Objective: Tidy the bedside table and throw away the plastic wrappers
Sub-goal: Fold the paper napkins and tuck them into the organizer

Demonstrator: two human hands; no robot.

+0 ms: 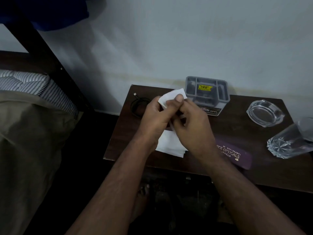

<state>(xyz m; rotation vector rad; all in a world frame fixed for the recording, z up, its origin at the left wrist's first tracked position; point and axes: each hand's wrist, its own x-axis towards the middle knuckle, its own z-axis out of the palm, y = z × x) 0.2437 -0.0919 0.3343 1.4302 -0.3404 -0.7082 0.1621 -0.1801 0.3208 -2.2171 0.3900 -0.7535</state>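
Both hands meet above the dark wooden bedside table [237, 173]. My left hand [155, 116] and my right hand [189, 122] together pinch a small white wrapper or tissue [171, 96], held up over the table's back left part. My right thumb presses on its upper edge. Below the hands a stack of white sheets [169, 145] lies flat on the table, partly hidden by my wrists.
A grey compartment organiser [207, 94] stands at the back by the wall. A coiled black cable [138, 104] lies at the left. A glass ashtray [265, 112], a tipped glass tumbler [291, 139] and a purple spectacle case [237, 155] sit to the right. A bed [30, 116] is at the left.
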